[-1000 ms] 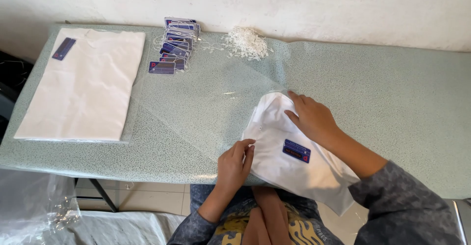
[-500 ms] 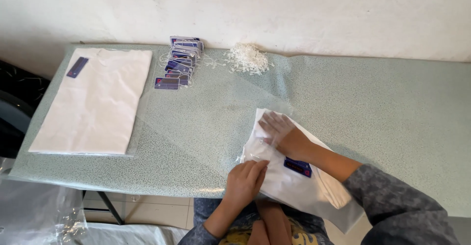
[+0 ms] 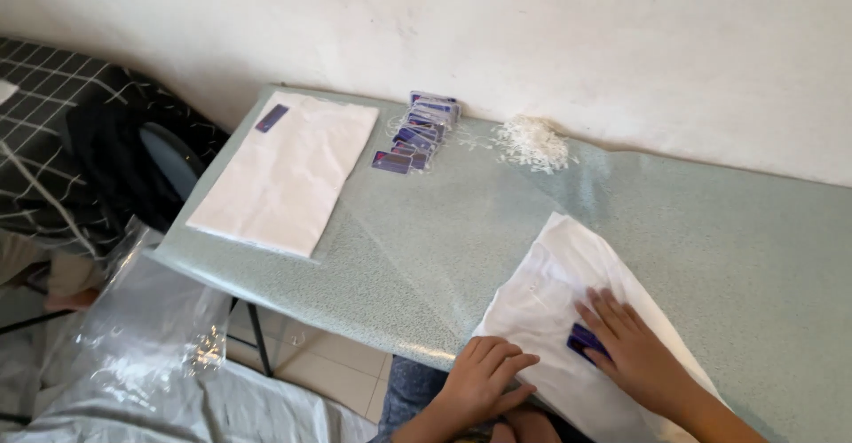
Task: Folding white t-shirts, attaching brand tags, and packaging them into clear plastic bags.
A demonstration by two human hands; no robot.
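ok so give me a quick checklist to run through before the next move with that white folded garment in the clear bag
1. Left hand flat on the near edge of the white folded garment: ok.
2. Right hand pressing on the garment, over its dark blue tag: ok.
3. Garment fully on the speckled green table: not ok, its near corner overhangs the edge.
4. Garment fully inside the clear plastic bag: cannot tell, the film is hard to see.
5. Stack of blue tags and pile of white plastic fasteners apart from the garment: ok.
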